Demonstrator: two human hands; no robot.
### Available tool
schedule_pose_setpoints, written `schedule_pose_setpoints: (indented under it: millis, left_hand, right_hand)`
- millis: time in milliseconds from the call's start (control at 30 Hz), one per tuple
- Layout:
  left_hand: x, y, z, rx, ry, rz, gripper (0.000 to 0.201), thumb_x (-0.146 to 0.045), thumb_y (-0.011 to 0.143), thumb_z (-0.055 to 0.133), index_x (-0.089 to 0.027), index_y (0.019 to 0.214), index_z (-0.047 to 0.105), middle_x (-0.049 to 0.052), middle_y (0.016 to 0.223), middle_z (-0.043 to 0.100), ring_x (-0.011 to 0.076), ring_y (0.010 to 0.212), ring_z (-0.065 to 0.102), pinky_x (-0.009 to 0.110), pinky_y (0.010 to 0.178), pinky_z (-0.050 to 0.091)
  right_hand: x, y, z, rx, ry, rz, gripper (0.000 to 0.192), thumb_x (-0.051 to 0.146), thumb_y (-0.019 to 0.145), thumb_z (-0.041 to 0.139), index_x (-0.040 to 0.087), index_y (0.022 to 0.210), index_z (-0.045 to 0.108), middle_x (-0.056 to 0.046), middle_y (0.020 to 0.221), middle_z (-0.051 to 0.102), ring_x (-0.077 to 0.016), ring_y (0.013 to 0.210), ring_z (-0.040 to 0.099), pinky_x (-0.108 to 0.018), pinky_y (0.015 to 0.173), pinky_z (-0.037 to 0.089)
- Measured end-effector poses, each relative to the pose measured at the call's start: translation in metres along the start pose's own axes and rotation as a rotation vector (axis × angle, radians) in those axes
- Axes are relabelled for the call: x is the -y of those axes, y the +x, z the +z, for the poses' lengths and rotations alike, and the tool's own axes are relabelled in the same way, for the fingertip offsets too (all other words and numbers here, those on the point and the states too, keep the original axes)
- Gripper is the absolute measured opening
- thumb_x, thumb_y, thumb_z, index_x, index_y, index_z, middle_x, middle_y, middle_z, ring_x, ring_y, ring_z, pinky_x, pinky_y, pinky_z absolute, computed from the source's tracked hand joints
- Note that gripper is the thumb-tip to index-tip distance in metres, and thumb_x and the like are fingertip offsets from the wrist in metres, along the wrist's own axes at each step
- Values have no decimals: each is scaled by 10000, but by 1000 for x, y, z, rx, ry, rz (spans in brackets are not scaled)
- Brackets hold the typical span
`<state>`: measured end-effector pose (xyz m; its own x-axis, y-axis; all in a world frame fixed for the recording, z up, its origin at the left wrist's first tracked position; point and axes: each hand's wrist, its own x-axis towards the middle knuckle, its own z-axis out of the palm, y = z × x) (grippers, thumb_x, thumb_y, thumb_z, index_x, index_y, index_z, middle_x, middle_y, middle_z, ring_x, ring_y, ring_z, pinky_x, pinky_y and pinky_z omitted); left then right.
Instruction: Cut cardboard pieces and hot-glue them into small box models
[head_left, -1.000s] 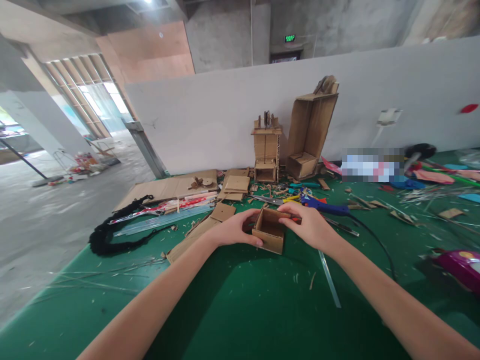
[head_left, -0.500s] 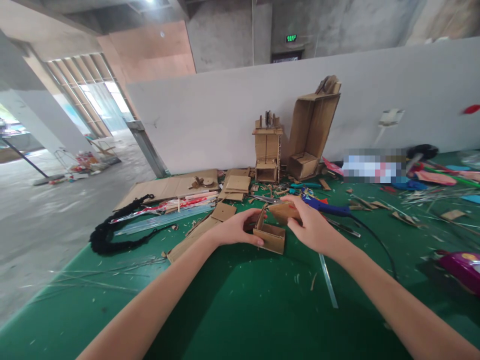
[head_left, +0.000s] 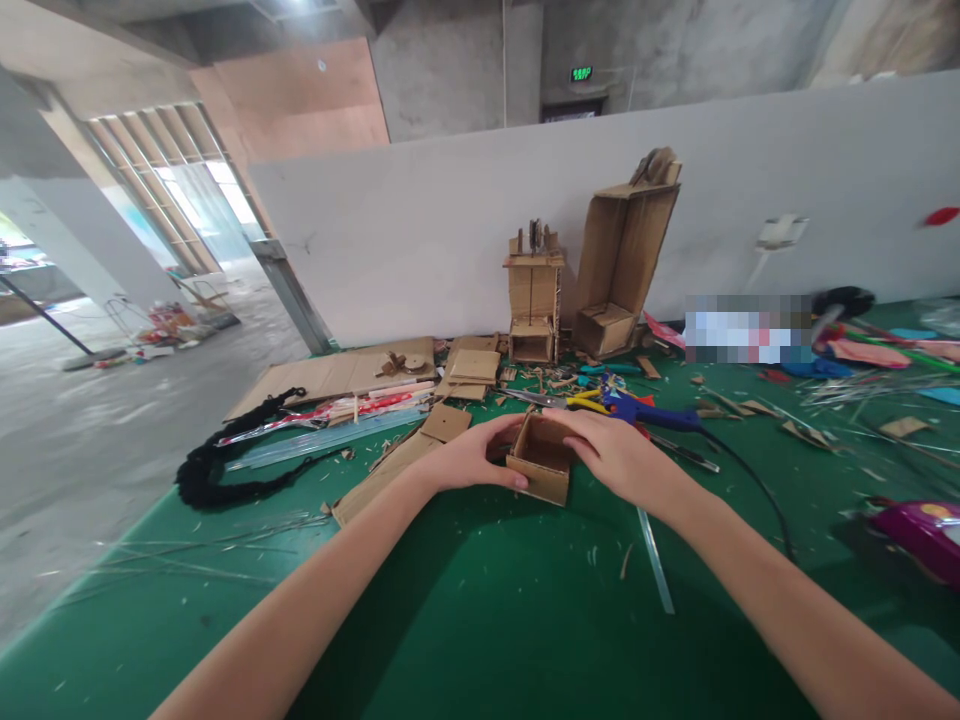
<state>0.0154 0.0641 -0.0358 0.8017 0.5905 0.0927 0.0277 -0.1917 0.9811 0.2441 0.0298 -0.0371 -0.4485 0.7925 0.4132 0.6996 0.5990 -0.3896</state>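
Right hand lowered; box between hands.

- small open brown cardboard box on the green table, between left hand and right hand;
- blue glue gun just behind the right hand;
- tall cardboard tower at the table's far edge

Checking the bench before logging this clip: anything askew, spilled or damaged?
Yes. Cardboard scraps and shavings litter the green table. The tall cardboard box leans tilted against the wall. The small open box between the left hand and right hand looks intact.
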Motion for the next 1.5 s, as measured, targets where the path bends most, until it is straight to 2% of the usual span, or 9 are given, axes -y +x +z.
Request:
schedule_pose_setpoints:
  millis: [167,367,600,833,933,1133,1233,1333,1500]
  left_hand:
    - [-2,0,1,-3,15,-12,790,-187,643,755,-219,1342,387,116,1364,471,280,1248,441,424,1010,370]
    - [-3,0,3,-31,23,-18,798,-187,634,757,-205,1338,382,122,1366,467,280,1241,449,417,1009,373]
    - [-1,0,3,-45,31,-44,778,-177,615,762,-205,1305,404,125,1354,477,286,1239,451,429,999,378]
    - [-3,0,3,-21,39,-32,769,-182,635,747,-210,1317,394,120,1343,484,274,1237,453,422,1005,378]
    - [-5,-1,1,-22,102,-39,805,-220,651,740,-221,1357,354,121,1367,459,280,1244,444,424,999,390]
    - [-10,-4,-10,-154,403,-89,881,-301,657,729,-217,1409,279,125,1435,359,287,1279,390,429,1013,385]
    - [-19,-6,-13,-155,478,-87,887,-302,692,688,-218,1436,213,121,1466,308,277,1287,381,405,1002,404]
    - [-28,-8,-11,-130,541,-95,891,-378,690,686,-227,1436,222,106,1498,247,296,1308,349,404,1015,393]
    - [-32,-7,-3,-145,548,-124,866,-496,711,646,-237,1429,236,100,1464,325,289,1279,393,416,1042,357]
  right_hand:
    - [-9,1,5,-23,53,-35,477,123,886,401,283,1331,466,-49,1257,585,-210,1129,553,-434,958,463]
    - [-13,-1,6,55,79,-82,688,22,798,405,319,1412,321,-16,1381,475,-213,1236,470,-458,1032,394]
    - [-10,-1,3,81,111,-52,673,35,811,416,329,1409,322,26,1396,455,-192,1266,437,-446,1067,351]
    - [-9,-1,4,59,111,-47,639,51,815,413,314,1395,359,17,1380,477,-185,1257,449,-431,1066,357]
    - [-7,-1,4,25,117,-34,609,63,823,411,307,1381,388,1,1356,505,-194,1236,473,-431,1054,373]
    - [-6,0,6,-17,81,37,570,121,842,431,290,1384,380,-21,1354,510,-216,1222,489,-441,1027,401]
    - [-4,2,5,-45,86,98,555,158,840,462,266,1380,393,-36,1346,518,-231,1218,493,-435,1008,422]
    - [0,3,3,-48,97,109,548,160,837,470,260,1372,410,-38,1342,522,-235,1208,504,-435,1007,422]
    - [2,4,2,-14,98,93,539,142,848,449,262,1372,415,-31,1339,523,-225,1204,508,-428,1022,407]
